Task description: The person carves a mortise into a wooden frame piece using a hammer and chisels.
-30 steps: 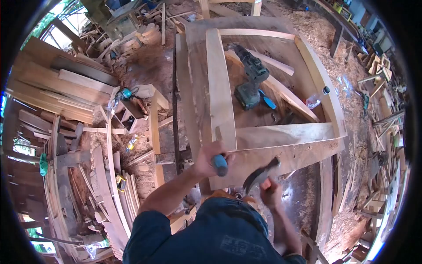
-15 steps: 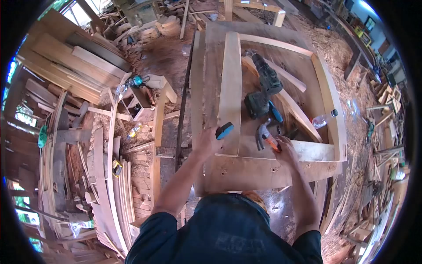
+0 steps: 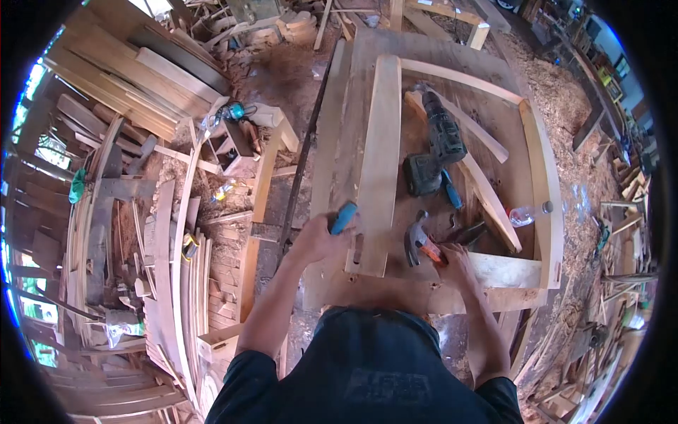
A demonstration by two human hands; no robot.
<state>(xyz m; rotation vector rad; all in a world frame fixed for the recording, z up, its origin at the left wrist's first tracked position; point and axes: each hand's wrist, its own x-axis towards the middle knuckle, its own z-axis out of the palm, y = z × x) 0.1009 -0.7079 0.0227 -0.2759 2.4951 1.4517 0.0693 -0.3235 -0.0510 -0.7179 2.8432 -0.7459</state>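
My left hand [image 3: 319, 240] is closed around a chisel with a blue handle [image 3: 344, 218], beside the near end of a wide pale board [image 3: 378, 162]. A dark slot shows in that board end near my fingers; the chisel's blade is hard to make out. My right hand [image 3: 458, 266] grips a claw hammer [image 3: 418, 237] by its orange handle. The hammer's head is to the right of the board, apart from the chisel. Beyond it, a cordless drill [image 3: 443, 134] lies inside a wooden frame [image 3: 540, 177], with another blue handle [image 3: 452, 191] against it.
A plastic bottle [image 3: 522, 215] lies by the frame's right side, near a slanting wooden strip [image 3: 491, 201]. Stacked planks [image 3: 134, 78] stand at the far left. A teal power tool [image 3: 233, 111] rests on wood left of the bench. Shavings cover the floor.
The view has shifted slightly. My left hand has moved a little left and down, with the chisel handle tilted more upright. The hammer has moved down and left, its head turned.
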